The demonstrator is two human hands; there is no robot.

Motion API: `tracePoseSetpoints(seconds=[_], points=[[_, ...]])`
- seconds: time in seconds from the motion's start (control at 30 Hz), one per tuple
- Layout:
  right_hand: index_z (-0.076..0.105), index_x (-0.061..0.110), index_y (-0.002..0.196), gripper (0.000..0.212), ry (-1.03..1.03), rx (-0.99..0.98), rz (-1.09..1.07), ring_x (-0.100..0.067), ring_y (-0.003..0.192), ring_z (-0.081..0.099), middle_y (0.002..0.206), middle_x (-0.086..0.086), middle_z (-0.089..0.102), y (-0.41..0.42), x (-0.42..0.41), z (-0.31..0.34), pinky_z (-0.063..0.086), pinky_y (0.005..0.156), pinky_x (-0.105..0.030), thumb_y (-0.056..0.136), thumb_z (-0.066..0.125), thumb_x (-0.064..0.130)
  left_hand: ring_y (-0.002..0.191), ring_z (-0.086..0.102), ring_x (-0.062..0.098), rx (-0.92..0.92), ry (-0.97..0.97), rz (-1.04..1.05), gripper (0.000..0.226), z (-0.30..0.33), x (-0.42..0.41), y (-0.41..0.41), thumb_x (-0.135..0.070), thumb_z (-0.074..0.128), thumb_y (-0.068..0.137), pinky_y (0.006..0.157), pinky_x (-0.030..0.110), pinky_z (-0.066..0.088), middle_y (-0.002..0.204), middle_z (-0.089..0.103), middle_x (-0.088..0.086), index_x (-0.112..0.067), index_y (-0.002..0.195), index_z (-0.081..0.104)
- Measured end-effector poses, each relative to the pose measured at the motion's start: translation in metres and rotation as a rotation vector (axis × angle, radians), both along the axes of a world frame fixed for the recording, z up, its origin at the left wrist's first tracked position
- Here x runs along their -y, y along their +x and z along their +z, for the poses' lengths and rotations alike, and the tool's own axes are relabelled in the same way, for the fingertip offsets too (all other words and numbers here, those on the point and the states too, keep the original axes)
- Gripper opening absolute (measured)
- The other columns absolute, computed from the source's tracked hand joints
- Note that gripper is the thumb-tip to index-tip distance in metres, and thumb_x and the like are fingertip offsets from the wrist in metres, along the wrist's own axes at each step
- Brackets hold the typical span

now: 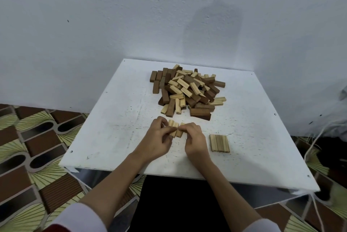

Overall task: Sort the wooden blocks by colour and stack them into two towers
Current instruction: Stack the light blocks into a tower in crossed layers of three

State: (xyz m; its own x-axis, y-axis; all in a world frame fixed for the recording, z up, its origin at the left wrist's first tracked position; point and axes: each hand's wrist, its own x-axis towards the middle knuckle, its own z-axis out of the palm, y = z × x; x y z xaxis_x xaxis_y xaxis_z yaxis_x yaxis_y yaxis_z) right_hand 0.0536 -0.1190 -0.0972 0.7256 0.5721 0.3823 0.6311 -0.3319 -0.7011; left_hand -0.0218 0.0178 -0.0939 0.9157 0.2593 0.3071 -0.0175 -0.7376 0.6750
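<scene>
A mixed pile of light and dark wooden blocks (187,91) lies at the middle back of the white table (112,128). Three light blocks (219,143) lie side by side as a flat row at the right front. In front of the pile, my left hand (159,138) and my right hand (193,138) together pinch a small group of light blocks (175,128) from either side. The fingers cover part of that group, so its exact number is hidden.
A pale wall stands directly behind the table. Patterned floor tiles (28,138) show to the left and right. Loose cords (311,141) hang by the table's right edge. Bare table surface lies left of my hands.
</scene>
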Motion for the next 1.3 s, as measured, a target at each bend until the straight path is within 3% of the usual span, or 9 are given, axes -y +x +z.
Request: tracePoseSetpoints(seconds=[0.1, 0.2, 0.3, 0.37, 0.53, 0.6, 0.7, 0.93, 1.3], points=[[0.064, 0.003, 0.106, 0.050, 0.069, -0.110, -0.027, -0.025, 0.095, 0.057, 0.098, -0.005, 0.062, 0.001, 0.001, 0.003, 0.051, 0.084, -0.034, 0.071, 0.031, -0.010, 0.104, 0.043, 0.012, 0.004, -0.056, 0.055, 0.027, 0.000, 0.007, 0.005, -0.016, 0.058, 0.085, 0.081, 0.005, 0.034, 0.104, 0.041, -0.002, -0.010, 0.109, 0.070], [0.058, 0.002, 0.117, 0.052, 0.118, -0.213, -0.067, -0.019, 0.092, 0.059, 0.102, -0.005, 0.058, 0.001, 0.005, 0.005, 0.049, 0.084, -0.023, 0.076, 0.031, -0.015, 0.107, 0.040, 0.012, -0.001, -0.095, 0.104, 0.018, 0.001, 0.014, 0.011, -0.023, 0.068, 0.084, 0.083, 0.016, 0.039, 0.107, 0.040, -0.002, -0.012, 0.097, 0.069], [0.051, 0.001, 0.124, 0.056, 0.142, -0.318, -0.121, -0.018, 0.086, 0.057, 0.102, -0.008, 0.054, 0.006, 0.004, 0.006, 0.049, 0.076, -0.017, 0.077, 0.033, -0.023, 0.113, 0.033, 0.013, -0.097, -0.147, 0.127, 0.034, 0.005, 0.020, 0.016, -0.035, 0.077, 0.074, 0.088, 0.027, 0.042, 0.117, 0.036, 0.000, -0.013, 0.094, 0.062], [0.049, 0.002, 0.126, 0.054, 0.150, -0.391, -0.138, -0.021, 0.087, 0.055, 0.102, -0.009, 0.053, 0.005, 0.002, 0.009, 0.048, 0.076, -0.020, 0.079, 0.034, -0.021, 0.115, 0.029, 0.015, -0.151, -0.138, 0.157, 0.043, 0.006, 0.024, 0.019, -0.038, 0.080, 0.070, 0.090, 0.029, 0.041, 0.119, 0.035, 0.003, -0.016, 0.100, 0.058], [0.051, 0.002, 0.125, 0.051, 0.142, -0.239, -0.285, -0.019, 0.088, 0.051, 0.100, -0.006, 0.054, 0.001, 0.004, 0.006, 0.045, 0.079, -0.025, 0.081, 0.036, -0.019, 0.109, 0.036, 0.018, -0.169, -0.069, 0.103, 0.065, 0.015, 0.021, 0.024, -0.018, 0.071, 0.067, 0.088, 0.034, 0.041, 0.116, 0.048, -0.002, -0.026, 0.127, 0.048], [0.052, 0.002, 0.124, 0.049, 0.133, -0.256, -0.316, -0.017, 0.087, 0.052, 0.099, -0.006, 0.055, 0.003, 0.004, 0.004, 0.044, 0.078, -0.021, 0.081, 0.038, -0.019, 0.110, 0.039, 0.011, -0.182, -0.184, 0.034, 0.080, 0.015, 0.017, 0.024, -0.009, 0.065, 0.062, 0.091, 0.027, 0.041, 0.114, 0.051, -0.007, -0.034, 0.134, 0.041], [0.053, 0.000, 0.122, 0.046, 0.128, -0.243, -0.300, -0.017, 0.085, 0.054, 0.096, -0.006, 0.057, 0.004, 0.004, 0.001, 0.046, 0.079, -0.025, 0.082, 0.040, -0.017, 0.115, 0.043, 0.007, -0.119, -0.328, 0.004, 0.082, 0.007, 0.015, 0.021, -0.002, 0.062, 0.063, 0.094, 0.019, 0.041, 0.115, 0.050, -0.009, -0.035, 0.135, 0.040], [0.051, 0.003, 0.126, 0.047, 0.090, -0.226, -0.217, -0.021, 0.097, 0.055, 0.103, -0.007, 0.061, 0.006, 0.005, 0.001, 0.046, 0.089, -0.030, 0.084, 0.041, -0.015, 0.120, 0.041, 0.009, -0.018, -0.287, 0.032, 0.079, 0.000, 0.019, 0.018, -0.021, 0.066, 0.065, 0.097, 0.027, 0.046, 0.113, 0.044, -0.016, -0.025, 0.139, 0.038], [0.053, 0.004, 0.123, 0.048, 0.080, -0.183, -0.153, -0.021, 0.098, 0.054, 0.098, 0.006, 0.056, 0.005, 0.006, 0.000, 0.040, 0.081, -0.015, 0.081, 0.042, -0.017, 0.115, 0.040, 0.006, -0.003, -0.262, 0.047, 0.076, -0.005, 0.017, 0.019, -0.018, 0.068, 0.072, 0.092, 0.028, 0.046, 0.112, 0.048, -0.011, -0.023, 0.141, 0.037]])
